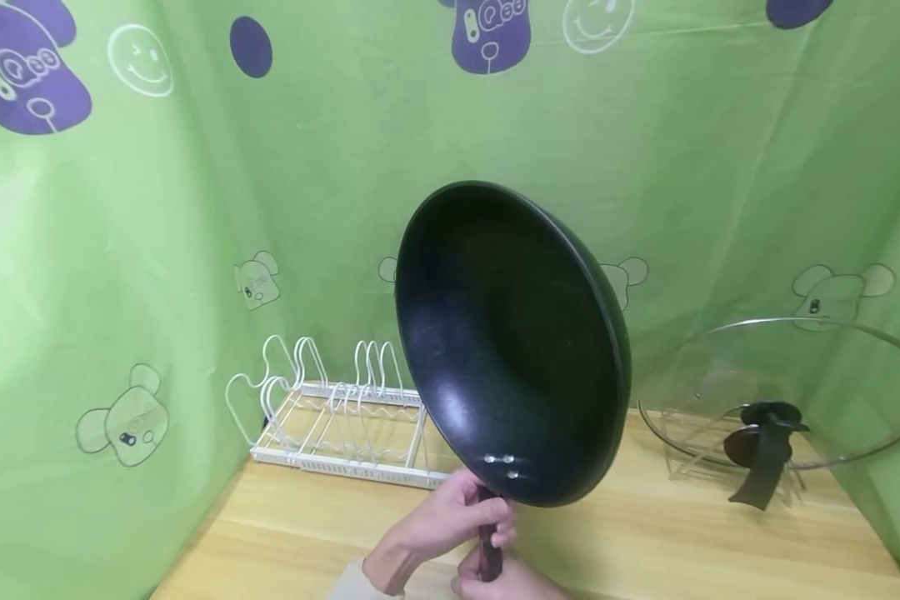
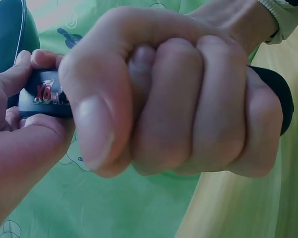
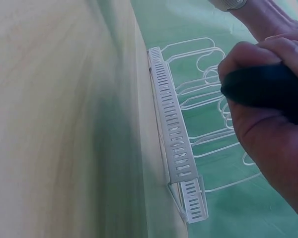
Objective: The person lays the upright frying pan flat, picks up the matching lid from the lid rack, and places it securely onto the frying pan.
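A black wok (image 1: 517,350) is held up above the table, tilted, its dark inside facing me and its handle (image 1: 488,533) pointing down. My left hand (image 1: 450,517) grips the handle just below the pan. Lower down, my right hand (image 1: 513,577) wraps around the handle's end. In the left wrist view, the right hand's curled fist (image 2: 174,99) covers much of the handle, and the left hand (image 2: 25,144) holds it beside a red-and-white label (image 2: 47,92). From the right wrist, the right hand (image 3: 268,136) grips the black handle end (image 3: 253,88).
A white wire rack (image 1: 352,475) with upright loops stands on the wooden table (image 1: 285,517) at the left. At the right, a glass lid (image 1: 690,375) with a black knob leans on a wire stand. Green patterned cloth (image 1: 330,167) surrounds the table's back and sides.
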A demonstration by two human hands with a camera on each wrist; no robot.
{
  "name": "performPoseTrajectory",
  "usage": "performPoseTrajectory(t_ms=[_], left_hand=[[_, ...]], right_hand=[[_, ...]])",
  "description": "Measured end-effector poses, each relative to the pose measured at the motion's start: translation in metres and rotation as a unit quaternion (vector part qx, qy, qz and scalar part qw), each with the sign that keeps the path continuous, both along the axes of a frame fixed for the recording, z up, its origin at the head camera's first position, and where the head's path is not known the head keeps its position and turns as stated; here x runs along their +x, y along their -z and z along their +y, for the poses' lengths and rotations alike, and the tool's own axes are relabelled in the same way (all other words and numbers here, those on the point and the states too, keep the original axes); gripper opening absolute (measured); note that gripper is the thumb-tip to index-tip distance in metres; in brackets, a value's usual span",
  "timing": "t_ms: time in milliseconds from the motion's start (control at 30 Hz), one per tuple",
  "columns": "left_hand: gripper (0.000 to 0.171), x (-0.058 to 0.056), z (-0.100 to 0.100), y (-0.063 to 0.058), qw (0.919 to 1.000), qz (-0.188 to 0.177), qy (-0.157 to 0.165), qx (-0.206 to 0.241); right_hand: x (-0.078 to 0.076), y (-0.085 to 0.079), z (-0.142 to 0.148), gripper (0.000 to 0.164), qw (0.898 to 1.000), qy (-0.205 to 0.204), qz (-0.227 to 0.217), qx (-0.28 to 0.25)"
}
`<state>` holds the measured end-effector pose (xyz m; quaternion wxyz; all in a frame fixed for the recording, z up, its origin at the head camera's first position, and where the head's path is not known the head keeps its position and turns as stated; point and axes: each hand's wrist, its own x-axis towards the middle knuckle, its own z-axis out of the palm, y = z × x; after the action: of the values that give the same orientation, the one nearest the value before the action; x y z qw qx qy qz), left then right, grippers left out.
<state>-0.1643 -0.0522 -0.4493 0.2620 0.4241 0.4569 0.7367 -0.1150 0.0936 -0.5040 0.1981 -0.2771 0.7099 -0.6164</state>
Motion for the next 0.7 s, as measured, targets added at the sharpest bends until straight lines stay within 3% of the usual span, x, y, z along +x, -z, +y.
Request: performPoseTrajectory(t_ms=[267,467,700], left_hand=[[0.029,0.0002,0.0018,0.0025,0.9997,-0.016,0.003,0.016],[0.024,0.0022,0.0052,0.0020,0.9990,0.015,-0.042,0.009],[0.023,0.0046,0.0067,0.0027,0.9953,0.027,-0.092,-0.011]], right_hand=[[-0.0019,-0.0010,0.0020,0.036,1.000,-0.014,-0.004,0.008],[-0.0035,-0.0012,0.0036,0.044,1.000,-0.013,-0.020,-0.004],[-0.0024,0.0015,-0.0025,0.052,0.995,-0.005,-0.060,-0.075]])
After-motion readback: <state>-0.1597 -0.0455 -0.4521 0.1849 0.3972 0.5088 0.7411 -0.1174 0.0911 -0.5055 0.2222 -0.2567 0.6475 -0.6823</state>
